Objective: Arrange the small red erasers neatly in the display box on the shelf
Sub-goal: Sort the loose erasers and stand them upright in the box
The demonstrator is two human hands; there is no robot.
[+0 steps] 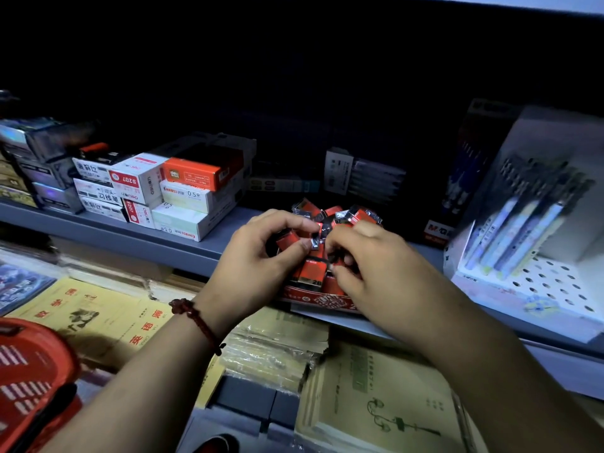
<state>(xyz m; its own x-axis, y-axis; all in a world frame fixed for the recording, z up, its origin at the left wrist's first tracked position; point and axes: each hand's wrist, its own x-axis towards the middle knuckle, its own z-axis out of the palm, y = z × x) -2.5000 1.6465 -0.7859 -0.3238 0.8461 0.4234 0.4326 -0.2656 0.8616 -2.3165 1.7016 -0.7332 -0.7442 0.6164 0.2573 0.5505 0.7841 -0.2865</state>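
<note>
Head view: left hand (261, 256) pinched 1 red eraser (288, 239), right hand (366, 266) clamped a neighbouring eraser (338, 260), hands together over the display box (327, 301), likely lining rows flush.

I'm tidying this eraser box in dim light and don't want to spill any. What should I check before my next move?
1. Grip of the left hand: it pinches one eraser between thumb and fingers, ok.
2. Hold of the right hand: its fingers curl down among the erasers in the box; what they pinch, cannot tell.
3. Neat rows: the back erasers lie tilted and heaped, not ok.
4. Footing of the display box: it sits at the front edge of the shelf; overhang, cannot tell.
5. Room on the right: the pen display stands apart from the hands, ok.
</note>
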